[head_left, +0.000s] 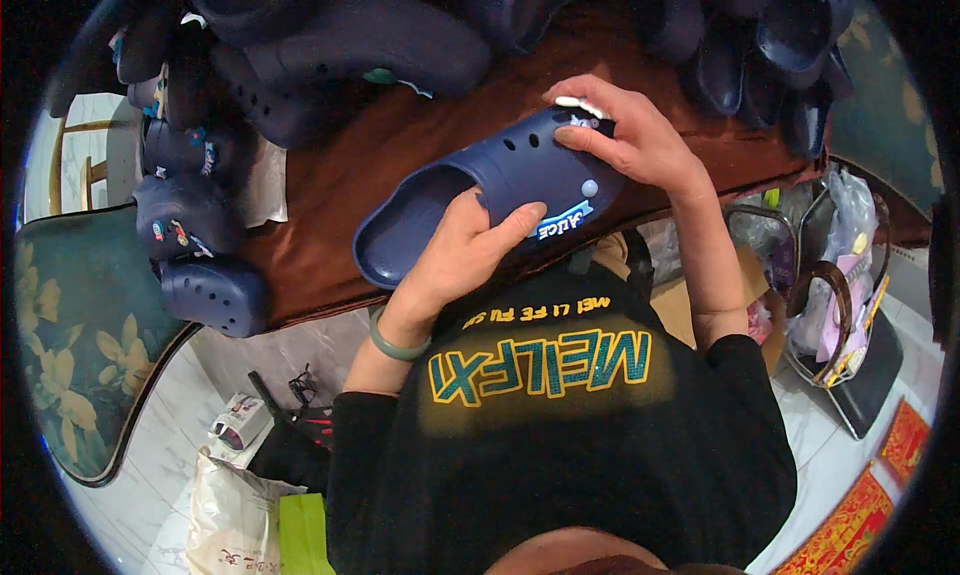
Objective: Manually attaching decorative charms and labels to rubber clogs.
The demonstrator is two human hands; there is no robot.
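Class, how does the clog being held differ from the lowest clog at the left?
The held clog is in the left hand and right hand; the lowest left clog rests beside other clogs, untouched. The held clog carries charms; the lowest left clog shows none. Both are dark blue.

Remotely, I recorded white lettering on the blue charm of the navy clog, yellow-and-teal lettering on the black shirt below, and reddish characters on the white bag, clog's lower left.
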